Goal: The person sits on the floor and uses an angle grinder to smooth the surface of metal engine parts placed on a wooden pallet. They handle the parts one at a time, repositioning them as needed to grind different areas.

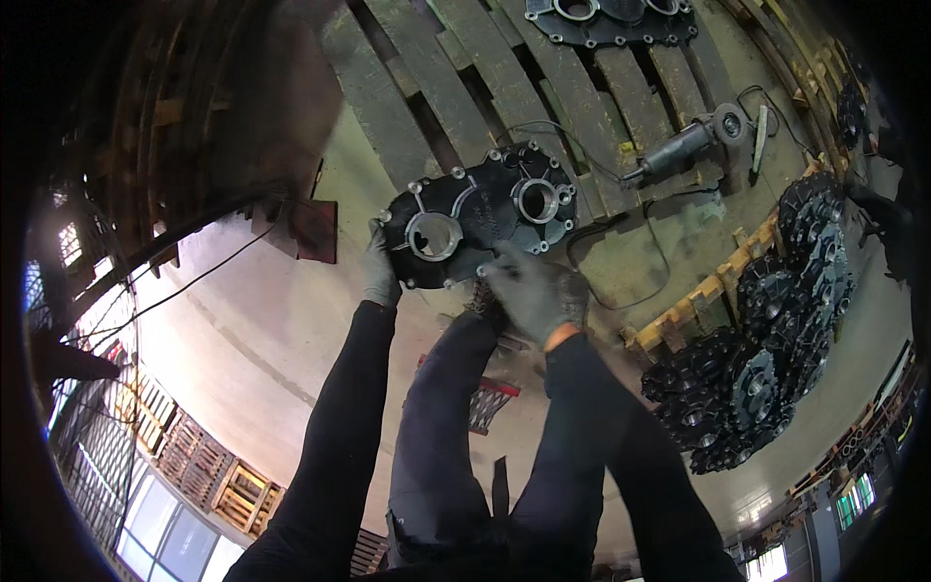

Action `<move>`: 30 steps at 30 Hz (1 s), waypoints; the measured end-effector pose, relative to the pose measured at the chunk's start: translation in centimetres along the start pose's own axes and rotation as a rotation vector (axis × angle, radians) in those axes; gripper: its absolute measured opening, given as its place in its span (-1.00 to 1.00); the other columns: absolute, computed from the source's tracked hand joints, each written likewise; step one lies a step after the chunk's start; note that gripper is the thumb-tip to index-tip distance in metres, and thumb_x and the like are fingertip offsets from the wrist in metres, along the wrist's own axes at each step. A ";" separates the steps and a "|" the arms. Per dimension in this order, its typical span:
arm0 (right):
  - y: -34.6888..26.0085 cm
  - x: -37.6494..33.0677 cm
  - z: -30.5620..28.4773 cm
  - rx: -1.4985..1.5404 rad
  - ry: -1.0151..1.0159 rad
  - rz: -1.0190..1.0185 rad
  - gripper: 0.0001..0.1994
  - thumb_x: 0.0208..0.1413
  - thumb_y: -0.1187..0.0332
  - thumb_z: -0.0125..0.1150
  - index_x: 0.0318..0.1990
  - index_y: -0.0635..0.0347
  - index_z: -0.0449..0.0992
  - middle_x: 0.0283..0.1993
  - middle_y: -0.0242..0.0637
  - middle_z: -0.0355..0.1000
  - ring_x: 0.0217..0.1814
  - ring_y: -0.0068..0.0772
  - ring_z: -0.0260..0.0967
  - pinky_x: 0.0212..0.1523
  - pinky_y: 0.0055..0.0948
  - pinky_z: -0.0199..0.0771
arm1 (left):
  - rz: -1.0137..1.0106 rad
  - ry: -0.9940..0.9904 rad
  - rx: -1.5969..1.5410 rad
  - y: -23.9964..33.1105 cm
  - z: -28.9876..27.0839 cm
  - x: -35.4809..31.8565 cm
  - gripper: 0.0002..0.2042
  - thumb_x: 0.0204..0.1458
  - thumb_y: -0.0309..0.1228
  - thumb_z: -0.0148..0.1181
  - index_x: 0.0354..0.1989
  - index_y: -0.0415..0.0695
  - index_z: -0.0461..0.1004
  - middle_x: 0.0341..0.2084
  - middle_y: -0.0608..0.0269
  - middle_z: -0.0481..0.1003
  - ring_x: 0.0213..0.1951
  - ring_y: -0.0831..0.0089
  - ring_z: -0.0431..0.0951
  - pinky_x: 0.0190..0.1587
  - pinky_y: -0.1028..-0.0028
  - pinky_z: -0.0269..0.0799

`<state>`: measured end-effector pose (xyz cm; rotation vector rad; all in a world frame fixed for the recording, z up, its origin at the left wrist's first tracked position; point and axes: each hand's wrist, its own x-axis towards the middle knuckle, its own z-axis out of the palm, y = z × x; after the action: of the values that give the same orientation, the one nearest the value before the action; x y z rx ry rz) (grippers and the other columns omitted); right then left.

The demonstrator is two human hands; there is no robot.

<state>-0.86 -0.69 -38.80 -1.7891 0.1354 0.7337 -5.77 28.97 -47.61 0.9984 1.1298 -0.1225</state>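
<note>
A black cast metal housing cover (475,218) with two round bores and bare metal bosses along its rim is tilted up at the near edge of the wooden pallet. My left hand (381,269), in a grey glove, grips its left end. Over the lower rim of the cover is my gloved right hand (531,291), slightly blurred. Its fingers are bent together against the cover's near edge, and whatever may be between them is hidden. On the pallet to the right lies an angle grinder (684,145) with its disc facing up.
A second housing cover (621,21) lies at the far side of the slatted pallet (388,116). Several black castings (756,388) are piled at the right on another pallet (698,301). A cable (669,267) loops over the floor. Behind my leg is a red-edged metal piece (493,403).
</note>
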 end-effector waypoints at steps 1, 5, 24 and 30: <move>2.6 0.6 -2.7 -0.077 0.002 0.124 -0.56 0.29 0.16 0.40 0.24 0.16 0.60 -0.04 -0.01 0.67 0.04 -0.03 0.66 0.09 -0.17 0.62 | 0.049 -0.019 -0.072 -0.3 0.9 0.8 -0.45 0.54 0.07 -0.09 0.34 -0.13 0.53 0.17 0.21 0.65 0.14 0.35 0.66 0.24 0.31 0.59; 14.9 1.9 -8.9 -0.079 0.124 0.258 -0.48 0.33 0.08 0.35 0.24 0.32 0.58 0.10 0.04 0.68 0.14 0.01 0.65 0.18 -0.17 0.59 | 0.069 -0.021 -0.089 -1.3 -0.4 4.3 -0.44 0.50 0.11 -0.01 0.28 -0.14 0.57 0.09 0.20 0.69 0.06 0.33 0.70 0.17 0.30 0.63; 21.4 20.2 -27.4 0.174 0.732 -0.074 -0.35 0.33 -0.08 0.41 0.18 0.45 0.54 0.04 -0.18 0.57 0.02 -0.26 0.51 0.02 -0.20 0.55 | 0.776 0.112 1.219 -10.8 -10.4 13.3 -0.53 0.54 -0.38 -0.15 0.55 -0.21 0.24 0.44 -0.07 0.34 0.42 0.16 0.44 0.50 0.27 0.35; 19.9 27.7 -31.2 0.062 0.843 0.142 -0.05 0.07 -0.12 0.61 0.28 0.69 0.43 0.25 0.16 0.52 0.19 0.01 0.56 0.19 -0.12 0.58 | 0.615 0.138 0.539 -12.8 -3.7 12.8 -0.47 0.54 -0.10 0.00 0.45 -0.27 0.35 0.28 -0.07 0.52 0.30 0.14 0.52 0.35 0.25 0.38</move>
<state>25.29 -28.39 -65.06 -1.9382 0.8378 0.0240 -9.35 29.08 -65.81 1.8195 0.8790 0.1496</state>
